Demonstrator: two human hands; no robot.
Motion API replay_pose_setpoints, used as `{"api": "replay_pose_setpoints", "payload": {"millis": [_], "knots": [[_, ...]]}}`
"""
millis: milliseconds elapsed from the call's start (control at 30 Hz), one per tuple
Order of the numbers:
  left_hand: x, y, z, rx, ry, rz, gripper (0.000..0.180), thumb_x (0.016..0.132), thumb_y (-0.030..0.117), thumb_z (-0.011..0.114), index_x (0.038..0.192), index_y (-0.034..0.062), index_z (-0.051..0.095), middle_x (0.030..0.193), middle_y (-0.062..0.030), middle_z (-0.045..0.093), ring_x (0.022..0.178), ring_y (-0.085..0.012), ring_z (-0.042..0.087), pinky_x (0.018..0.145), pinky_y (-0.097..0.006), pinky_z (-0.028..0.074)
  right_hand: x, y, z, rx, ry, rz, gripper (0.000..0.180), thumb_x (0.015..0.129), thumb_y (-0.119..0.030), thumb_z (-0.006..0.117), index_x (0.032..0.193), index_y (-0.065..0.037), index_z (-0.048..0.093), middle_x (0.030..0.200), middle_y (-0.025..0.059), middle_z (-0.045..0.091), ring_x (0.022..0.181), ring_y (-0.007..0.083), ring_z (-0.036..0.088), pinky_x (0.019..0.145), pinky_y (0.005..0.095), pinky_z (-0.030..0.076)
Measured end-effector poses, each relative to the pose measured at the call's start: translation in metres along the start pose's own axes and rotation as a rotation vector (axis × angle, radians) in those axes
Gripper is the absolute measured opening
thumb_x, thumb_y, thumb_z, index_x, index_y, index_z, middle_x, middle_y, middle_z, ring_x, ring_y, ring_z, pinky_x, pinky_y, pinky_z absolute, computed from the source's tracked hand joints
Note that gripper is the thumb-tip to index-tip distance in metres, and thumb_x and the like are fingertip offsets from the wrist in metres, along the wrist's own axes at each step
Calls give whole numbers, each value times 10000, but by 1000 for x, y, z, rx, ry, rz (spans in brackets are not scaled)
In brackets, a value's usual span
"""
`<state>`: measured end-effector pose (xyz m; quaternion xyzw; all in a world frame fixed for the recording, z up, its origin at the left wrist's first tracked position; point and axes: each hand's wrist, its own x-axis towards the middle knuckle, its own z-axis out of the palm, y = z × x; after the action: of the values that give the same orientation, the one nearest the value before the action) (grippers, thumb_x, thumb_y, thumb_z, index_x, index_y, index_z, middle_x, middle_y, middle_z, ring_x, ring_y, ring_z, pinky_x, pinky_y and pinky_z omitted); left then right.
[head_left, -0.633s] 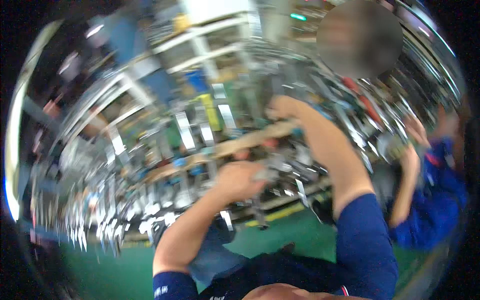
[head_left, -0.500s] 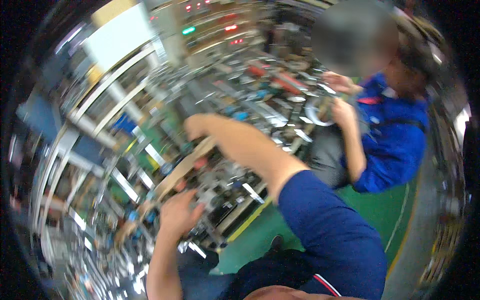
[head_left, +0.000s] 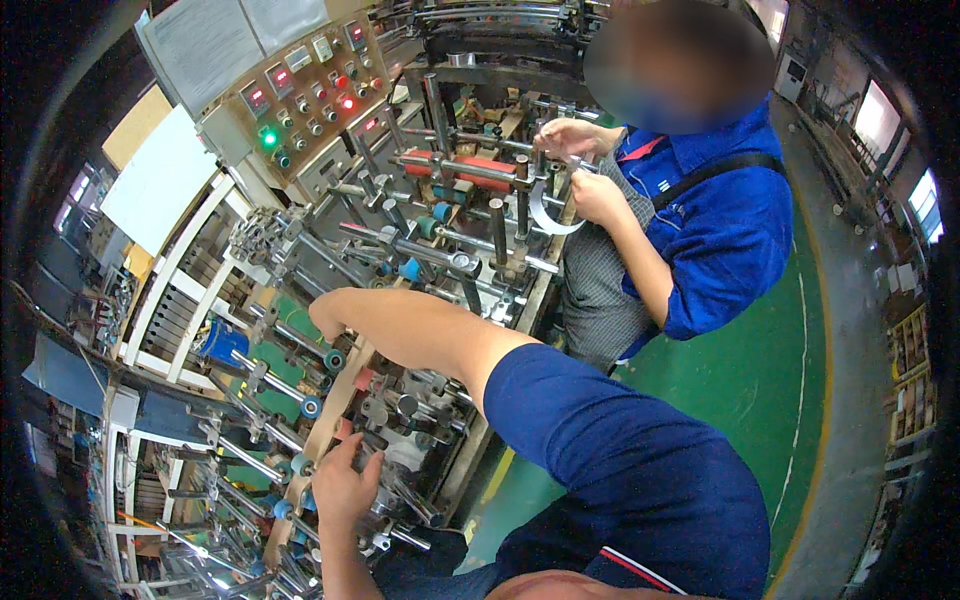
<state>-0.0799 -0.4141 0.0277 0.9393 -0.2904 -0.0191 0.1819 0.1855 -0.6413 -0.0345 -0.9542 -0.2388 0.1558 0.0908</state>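
Observation:
A long tan strip (head_left: 322, 432) runs lengthwise through a machine lined with metal rods and small rollers. Beside the strip and a small pinkish-red block (head_left: 345, 429), my left hand (head_left: 343, 487) has its thumb and fingers apart, with nothing visible between them. My right hand (head_left: 327, 314) reaches across to the strip's far part, close to a dark green-rimmed roller (head_left: 334, 360). Its fingers point down and are hidden behind the hand, so their grip does not show. Blue-rimmed rollers (head_left: 311, 406) stand along the strip's left side.
At right, a co-worker in blue (head_left: 725, 235) holds a pale curled band (head_left: 548, 215) in both hands. A red roller (head_left: 460, 170) lies across the machine's far part. A control panel (head_left: 300, 100) with lit indicators stands behind. Green floor (head_left: 740, 400) extends to the right.
My view has swung and sharpened from a blur; the co-worker and machine now sit further left in it. Both my hands stay over the machine beside the strip.

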Motion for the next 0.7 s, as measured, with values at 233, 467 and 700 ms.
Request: {"api": "replay_pose_setpoints", "payload": {"millis": [233, 467, 700], "knots": [[5, 6, 2, -20, 29, 49, 430, 848, 319, 772, 1181, 57, 699, 1020, -178, 741, 963, -380, 706, 850, -460, 552, 1, 10, 2, 2, 8, 29, 357, 818, -325, 787, 938, 11, 792, 959, 172, 766, 925, 343, 721, 795, 472, 557], [3, 6, 1, -68, 20, 21, 426, 849, 318, 771, 1183, 64, 699, 1020, -188, 733, 970, -386, 699, 859, -464, 545, -2, 7, 0, 18, -14, 35, 341, 810, -313, 772, 926, 7, 793, 969, 168, 767, 909, 330, 720, 785, 477, 556], [2, 4, -1, -4, -19, -15, 442, 850, 338, 765, 1199, 76, 696, 1028, -184, 734, 989, -380, 696, 875, -473, 540, 6, 6, 0, -26, -38, 5, 315, 791, -301, 760, 930, -23, 809, 966, 137, 777, 865, 301, 715, 755, 469, 550]]}}
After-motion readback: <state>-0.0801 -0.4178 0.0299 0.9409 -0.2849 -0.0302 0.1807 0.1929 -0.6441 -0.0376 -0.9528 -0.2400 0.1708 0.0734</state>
